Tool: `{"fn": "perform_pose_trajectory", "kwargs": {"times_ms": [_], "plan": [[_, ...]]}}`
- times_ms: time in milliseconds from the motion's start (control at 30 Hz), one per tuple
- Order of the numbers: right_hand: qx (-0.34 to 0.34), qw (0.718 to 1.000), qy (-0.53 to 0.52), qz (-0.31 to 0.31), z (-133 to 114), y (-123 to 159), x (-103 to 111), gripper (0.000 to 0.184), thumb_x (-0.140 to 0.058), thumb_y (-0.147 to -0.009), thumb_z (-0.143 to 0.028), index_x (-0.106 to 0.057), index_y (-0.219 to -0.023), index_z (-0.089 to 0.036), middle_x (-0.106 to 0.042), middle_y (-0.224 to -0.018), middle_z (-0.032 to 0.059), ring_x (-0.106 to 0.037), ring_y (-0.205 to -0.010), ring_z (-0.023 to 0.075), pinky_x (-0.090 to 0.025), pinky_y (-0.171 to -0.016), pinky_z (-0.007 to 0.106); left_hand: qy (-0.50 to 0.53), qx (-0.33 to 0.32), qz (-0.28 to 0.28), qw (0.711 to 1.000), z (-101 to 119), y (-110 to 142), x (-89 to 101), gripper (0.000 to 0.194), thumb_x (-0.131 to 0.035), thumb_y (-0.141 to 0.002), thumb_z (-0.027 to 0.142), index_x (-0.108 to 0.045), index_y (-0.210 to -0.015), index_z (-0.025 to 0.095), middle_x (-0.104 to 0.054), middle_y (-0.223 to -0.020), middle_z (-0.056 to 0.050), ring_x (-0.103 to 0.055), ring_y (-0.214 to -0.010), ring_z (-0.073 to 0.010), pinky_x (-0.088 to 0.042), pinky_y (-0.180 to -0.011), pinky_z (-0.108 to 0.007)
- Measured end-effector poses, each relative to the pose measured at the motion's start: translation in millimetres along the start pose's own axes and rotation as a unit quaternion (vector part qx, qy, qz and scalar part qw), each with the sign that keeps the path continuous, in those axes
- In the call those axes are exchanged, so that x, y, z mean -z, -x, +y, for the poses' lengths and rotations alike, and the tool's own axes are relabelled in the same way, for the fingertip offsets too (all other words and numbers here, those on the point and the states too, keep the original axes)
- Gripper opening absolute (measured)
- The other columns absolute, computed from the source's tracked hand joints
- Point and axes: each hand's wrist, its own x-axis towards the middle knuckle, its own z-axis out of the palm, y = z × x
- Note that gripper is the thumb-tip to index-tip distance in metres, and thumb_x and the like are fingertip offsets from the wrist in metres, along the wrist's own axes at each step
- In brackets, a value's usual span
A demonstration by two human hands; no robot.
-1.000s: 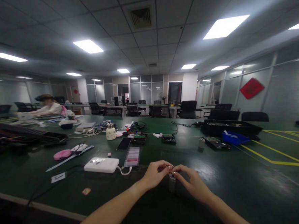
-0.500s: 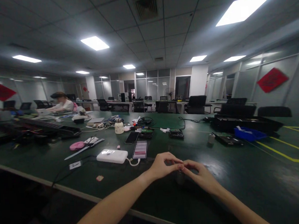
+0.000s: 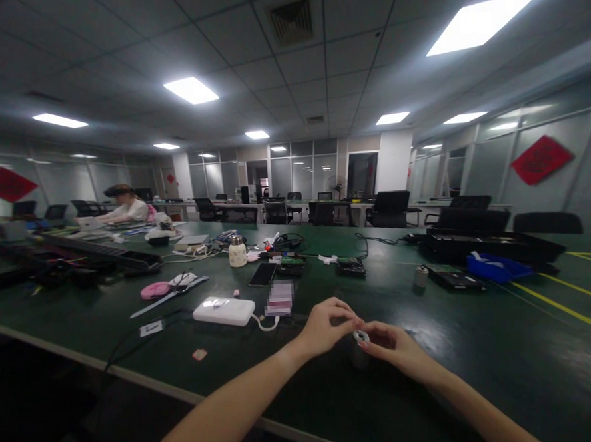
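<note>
A small grey metal cylinder (image 3: 360, 358) stands upright on the green table, its top a pale ring with a dark centre. My right hand (image 3: 401, 351) is closed at its top, with the thumb against the near side of the rim and the fingers behind. From the other side my left hand (image 3: 328, 327) reaches in, thumb and fingertips pinched together at the far left of the rim. Whatever lies between those left fingertips is too small or hidden to make out. A similar metal cylinder (image 3: 421, 276) stands farther off to the right.
Left of my hands lie a white power bank (image 3: 223, 311), cabled to a phone (image 3: 279, 298), and a dark phone (image 3: 263, 274). Circuit-board units (image 3: 351, 266), a cream bottle (image 3: 237, 252) and a blue bin (image 3: 496, 267) stand beyond. A person (image 3: 129, 208) sits at far left.
The view has swung left, shifting everything rightward. My fingertips have parted a little from over the cylinder, so its pale ring top now shows between my hands.
</note>
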Motion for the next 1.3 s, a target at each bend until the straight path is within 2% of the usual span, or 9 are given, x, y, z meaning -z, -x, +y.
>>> {"fn": "perform_pose_trajectory", "kwargs": {"times_ms": [100, 267, 500, 567, 700, 800, 900, 1133, 1300], "plan": [[0.003, 1.000, 0.009, 0.011, 0, 0, 0, 0.045, -0.066, -0.072, -0.050, -0.063, -0.102, -0.017, -0.067, -0.104, 0.0085, -0.062, -0.098, 0.0229, -0.047, -0.090, 0.038, -0.027, 0.020, 0.081, 0.996, -14, -6, 2.3, 0.023, -0.061, -0.080, 0.037, -0.074, -0.089, 0.020, -0.070, -0.099, -0.008, -0.061, -0.101, -0.0205, -0.044, -0.092, -0.032], [0.008, 1.000, 0.017, 0.003, 0, 2, 0, 0.043, -0.064, -0.074, -0.051, -0.063, -0.103, -0.019, -0.066, -0.107, 0.0081, -0.062, -0.101, 0.0230, -0.047, -0.091, 0.039, -0.117, 0.081, -0.051, 0.989, -44, -4, 3.2, 0.015, -0.064, -0.075, 0.031, -0.075, -0.081, 0.023, -0.074, -0.095, -0.007, -0.058, -0.112, -0.0276, -0.039, -0.098, -0.043], [0.020, 1.000, 0.005, 0.005, 5, 1, 0, 0.039, -0.064, -0.076, -0.047, -0.062, -0.102, -0.017, -0.067, -0.102, 0.0073, -0.062, -0.097, 0.0207, -0.047, -0.089, 0.038, -0.120, 0.060, -0.019, 0.991, -38, -4, 1.9, 0.026, -0.055, -0.082, 0.035, -0.075, -0.080, 0.019, -0.074, -0.083, -0.007, -0.068, -0.079, -0.0243, -0.049, -0.077, -0.034], [0.021, 1.000, 0.000, 0.016, 6, 1, -1, 0.041, -0.066, -0.074, -0.046, -0.062, -0.102, -0.016, -0.067, -0.101, 0.0071, -0.062, -0.094, 0.0199, -0.047, -0.088, 0.037, -0.111, 0.058, 0.032, 0.992, -30, -9, 7.4, 0.029, -0.049, -0.086, 0.035, -0.072, -0.089, 0.017, -0.073, -0.094, -0.009, -0.066, -0.090, -0.0240, -0.047, -0.084, -0.034], [0.031, 0.999, -0.021, 0.020, 12, 1, -3, 0.046, -0.070, -0.069, -0.047, -0.061, -0.101, -0.015, -0.067, -0.094, 0.0062, -0.063, -0.087, 0.0180, -0.048, -0.082, 0.035, -0.105, 0.068, 0.269, 0.955, -23, -16, 17.2, 0.033, -0.046, -0.087, 0.039, -0.066, -0.099, 0.016, -0.070, -0.104, -0.009, -0.062, -0.099, -0.0221, -0.044, -0.090, -0.032], [0.035, 0.999, -0.025, 0.024, 14, 1, -5, 0.052, -0.076, -0.061, -0.046, -0.060, -0.100, -0.015, -0.067, -0.089, 0.0046, -0.063, -0.083, 0.0175, -0.049, -0.079, 0.034, -0.084, 0.085, 0.082, 0.989, -29, -9, 13.0, 0.026, -0.054, -0.081, 0.039, -0.071, -0.084, 0.020, -0.073, -0.090, -0.005, -0.066, -0.088, -0.0221, -0.047, -0.084, -0.031], [0.038, 0.999, -0.014, 0.030, 12, 2, -6, 0.052, -0.076, -0.061, -0.045, -0.060, -0.099, -0.015, -0.066, -0.088, 0.0042, -0.062, -0.082, 0.0172, -0.048, -0.079, 0.034, -0.061, 0.101, -0.095, 0.988, -36, 2, 4.0, 0.018, -0.061, -0.074, 0.036, -0.074, -0.078, 0.023, -0.074, -0.090, -0.003, -0.064, -0.100, -0.0258, -0.043, -0.093, -0.035], [0.051, 0.998, 0.004, 0.033, 8, 5, -7, 0.049, -0.076, -0.062, -0.044, -0.060, -0.099, -0.016, -0.065, -0.089, 0.0037, -0.062, -0.084, 0.0171, -0.047, -0.083, 0.035, 0.031, 0.128, -0.016, 0.991, -25, 4, -3.2, 0.031, -0.061, -0.075, 0.042, -0.073, -0.090, 0.018, -0.073, -0.097, -0.006, -0.066, -0.093, -0.0245, -0.048, -0.086, -0.035], [0.059, 0.998, -0.001, 0.033, 7, 6, -7, 0.047, -0.077, -0.062, -0.042, -0.060, -0.097, -0.015, -0.065, -0.090, 0.0034, -0.062, -0.085, 0.0171, -0.047, -0.084, 0.036, 0.094, 0.112, -0.046, 0.988, -12, 7, -11.7, 0.029, -0.062, -0.077, 0.039, -0.072, -0.087, 0.014, -0.074, -0.086, -0.008, -0.067, -0.082, -0.0221, -0.051, -0.075, -0.030]]}}
